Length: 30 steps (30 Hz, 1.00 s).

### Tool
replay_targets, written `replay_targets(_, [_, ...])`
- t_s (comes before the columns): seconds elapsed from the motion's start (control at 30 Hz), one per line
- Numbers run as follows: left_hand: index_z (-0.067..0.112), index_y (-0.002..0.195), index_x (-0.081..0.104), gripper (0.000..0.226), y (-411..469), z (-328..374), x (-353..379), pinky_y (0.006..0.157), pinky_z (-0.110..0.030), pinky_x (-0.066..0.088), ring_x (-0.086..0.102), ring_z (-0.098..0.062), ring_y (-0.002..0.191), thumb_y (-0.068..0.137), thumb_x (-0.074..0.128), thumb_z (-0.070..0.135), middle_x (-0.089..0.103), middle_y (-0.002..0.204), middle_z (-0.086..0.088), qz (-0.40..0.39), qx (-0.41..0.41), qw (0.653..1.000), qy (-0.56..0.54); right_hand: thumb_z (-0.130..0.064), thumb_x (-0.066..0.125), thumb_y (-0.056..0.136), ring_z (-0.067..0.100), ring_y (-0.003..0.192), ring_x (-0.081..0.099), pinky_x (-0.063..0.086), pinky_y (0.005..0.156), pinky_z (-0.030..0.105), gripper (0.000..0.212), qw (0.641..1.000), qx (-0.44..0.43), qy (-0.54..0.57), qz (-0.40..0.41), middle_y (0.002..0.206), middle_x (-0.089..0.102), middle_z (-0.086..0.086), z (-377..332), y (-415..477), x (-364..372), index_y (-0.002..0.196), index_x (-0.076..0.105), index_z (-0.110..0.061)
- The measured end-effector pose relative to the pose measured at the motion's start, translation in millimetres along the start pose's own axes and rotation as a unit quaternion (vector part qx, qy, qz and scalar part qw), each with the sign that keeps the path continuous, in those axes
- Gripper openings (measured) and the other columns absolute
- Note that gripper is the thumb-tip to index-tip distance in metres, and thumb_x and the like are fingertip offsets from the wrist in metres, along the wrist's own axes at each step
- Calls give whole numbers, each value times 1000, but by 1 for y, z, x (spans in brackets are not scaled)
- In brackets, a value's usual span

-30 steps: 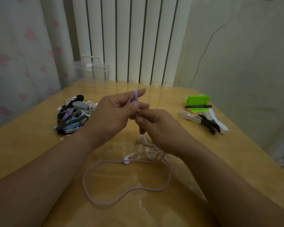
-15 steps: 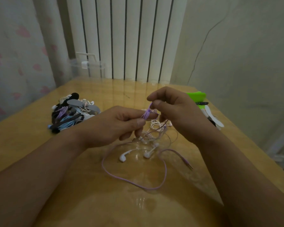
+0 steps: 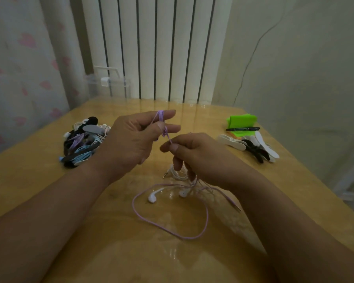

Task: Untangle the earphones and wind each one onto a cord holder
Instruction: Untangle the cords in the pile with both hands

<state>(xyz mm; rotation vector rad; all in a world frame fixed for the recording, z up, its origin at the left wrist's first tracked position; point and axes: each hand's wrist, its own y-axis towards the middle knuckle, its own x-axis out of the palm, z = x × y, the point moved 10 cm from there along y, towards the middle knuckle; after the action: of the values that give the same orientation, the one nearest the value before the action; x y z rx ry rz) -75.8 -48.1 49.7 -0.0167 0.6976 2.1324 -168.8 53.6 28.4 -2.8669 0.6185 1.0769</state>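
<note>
The right hand [image 3: 194, 154], pinching the purple cord [image 3: 161, 117], has dropped just beside the left hand [image 3: 131, 141], adding a turn to the coil pinned by its thumb; winding continues, slack looped on the table [image 3: 39, 180].

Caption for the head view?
Left hand holds purple cord loops; right hand pinches it above white earbuds on table.
</note>
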Motion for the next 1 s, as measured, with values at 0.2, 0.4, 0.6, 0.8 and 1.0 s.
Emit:
replay_targets(0.2, [26,108,70,21,-6,1,26,69,-11,46,64,1,79,109,50,20,69,84,21,-117,39,967,223,-32,56,106,1,65,60,45,57,15,22,993,-37,-109,38,76,68,-5,-7,-1,-9,102,76,-23])
replay_targets(0.4, [9,93,58,35,-9,-3,29,60,-23,41,44,-9,65,113,38,31,50,75,5,-177,-41,973,139,-22,64,100,7,62,52,46,57,30,9,995,-49,7,85,80,67,-1,-9,-4,-30,97,71,-25])
replay_targets(0.6, [15,95,73,29,-19,5,38,61,-30,45,50,-19,59,108,49,25,67,85,-1,-249,-55,966,33,-2,61,99,7,54,50,39,50,24,10,969,-77,211,105,76,67,-1,-10,-6,-45,101,64,-11])
replay_targets(0.8, [22,138,66,39,-20,4,43,47,-25,39,41,-8,37,100,58,18,74,118,-15,-264,-90,943,-179,-14,58,105,9,54,43,40,51,24,11,958,-60,267,89,67,59,-7,3,0,-39,107,65,-6])
replay_targets(1.0, [26,144,60,46,-7,4,20,47,-24,39,34,-6,37,100,54,16,75,99,2,-155,-72,964,-202,-30,54,108,1,60,55,42,58,18,18,994,-64,68,63,79,69,-6,-8,-1,-5,105,72,-26])
